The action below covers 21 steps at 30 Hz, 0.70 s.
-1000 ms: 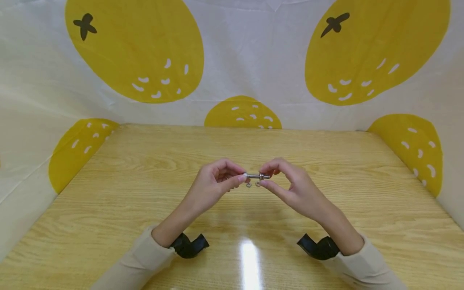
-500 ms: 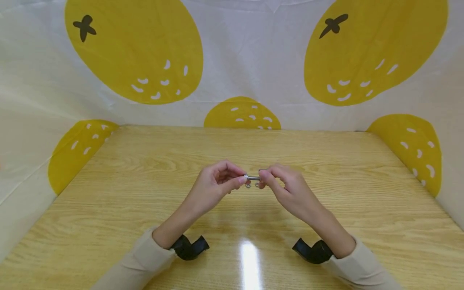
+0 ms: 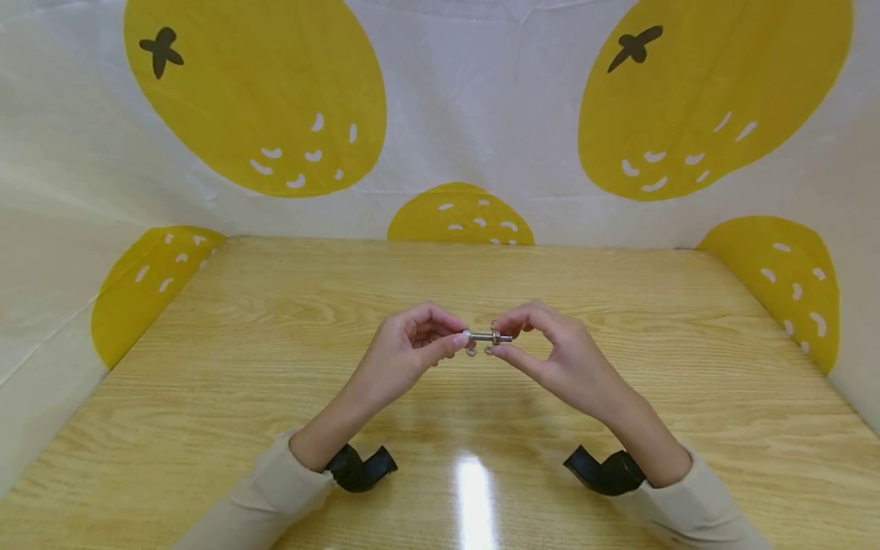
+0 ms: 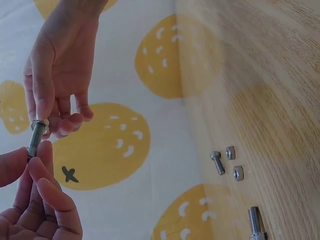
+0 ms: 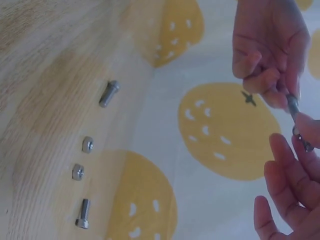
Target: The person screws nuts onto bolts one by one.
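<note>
A silver bolt is held level above the table, between the two hands. My left hand pinches its head end between thumb and fingers. A hex nut sits on the bolt's threaded shank, and the bolt's tip sticks out beyond it. My right hand has thumb and index finger on opposite edges of this nut. In the left wrist view the threads of the bolt show between the hands. The right wrist view has the right thumb partly covering the nut.
Two loose nuts lie on the wooden table beneath the hands. A bolt lies on either side of them, one farther up and another bolt lower. A fruit-print cloth stands around the table's back and sides.
Half a second ago the right hand was rolled over, thumb forward, covering the nut and bolt tip. It has rolled back, showing both again. The left hand keeps its hold.
</note>
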Available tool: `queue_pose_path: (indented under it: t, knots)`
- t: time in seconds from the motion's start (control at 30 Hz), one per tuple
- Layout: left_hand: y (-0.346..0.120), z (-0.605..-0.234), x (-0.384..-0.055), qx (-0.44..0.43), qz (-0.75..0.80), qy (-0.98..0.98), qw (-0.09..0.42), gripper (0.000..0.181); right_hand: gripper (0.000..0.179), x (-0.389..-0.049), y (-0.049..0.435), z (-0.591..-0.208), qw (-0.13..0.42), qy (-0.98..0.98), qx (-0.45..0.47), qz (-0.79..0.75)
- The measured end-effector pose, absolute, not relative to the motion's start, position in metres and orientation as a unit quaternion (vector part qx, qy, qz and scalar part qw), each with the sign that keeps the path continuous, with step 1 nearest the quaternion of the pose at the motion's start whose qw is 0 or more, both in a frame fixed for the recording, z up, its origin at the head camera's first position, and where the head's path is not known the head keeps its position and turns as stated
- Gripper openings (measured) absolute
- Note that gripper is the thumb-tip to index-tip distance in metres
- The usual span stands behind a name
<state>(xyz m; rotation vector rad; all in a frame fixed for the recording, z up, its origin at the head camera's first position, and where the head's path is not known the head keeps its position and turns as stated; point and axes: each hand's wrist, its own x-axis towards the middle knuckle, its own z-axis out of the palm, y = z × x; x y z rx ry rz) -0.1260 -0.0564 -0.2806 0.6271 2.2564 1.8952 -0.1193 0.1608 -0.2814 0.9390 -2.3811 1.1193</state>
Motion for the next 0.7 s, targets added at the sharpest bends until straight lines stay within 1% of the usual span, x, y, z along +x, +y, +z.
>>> queue_pose_path:
  t: [0.17, 0.33, 0.5, 0.57, 0.63, 0.67, 0.7]
  knots:
    - [-0.0570, -0.2807, -0.1262, 0.209, 0.626, 0.749, 0.062, 0.014, 0.020, -0.1201, 0.1616, -0.2821, 0.168, -0.837, 0.330, 0.402]
    - [-0.0582, -0.2819, -0.1267, 0.211, 0.622, 0.752, 0.055, 0.013, 0.006, -0.1189, 0.1604, -0.2831, 0.140, -0.845, 0.317, 0.408]
    - [-0.0569, -0.2812, -0.1254, 0.219, 0.617, 0.754, 0.044, 0.014, 0.020, -0.1191, 0.1583, -0.2827, 0.133, -0.855, 0.287, 0.412]
    - [-0.0560, -0.2804, -0.1243, 0.224, 0.616, 0.754, 0.041, 0.014, 0.018, -0.1188, 0.1593, -0.2814, 0.130, -0.863, 0.272, 0.406]
    - [-0.0556, -0.2797, -0.1236, 0.227, 0.614, 0.755, 0.039, 0.015, 0.010, -0.1182, 0.1613, -0.2798, 0.121, -0.868, 0.268, 0.401]
    - [-0.0556, -0.2796, -0.1237, 0.227, 0.613, 0.756, 0.039, 0.015, 0.011, -0.1179, 0.1624, -0.2792, 0.118, -0.868, 0.269, 0.400]
    - [-0.0559, -0.2795, -0.1237, 0.226, 0.611, 0.758, 0.038, 0.015, 0.016, -0.1177, 0.1632, -0.2787, 0.116, -0.868, 0.273, 0.397]
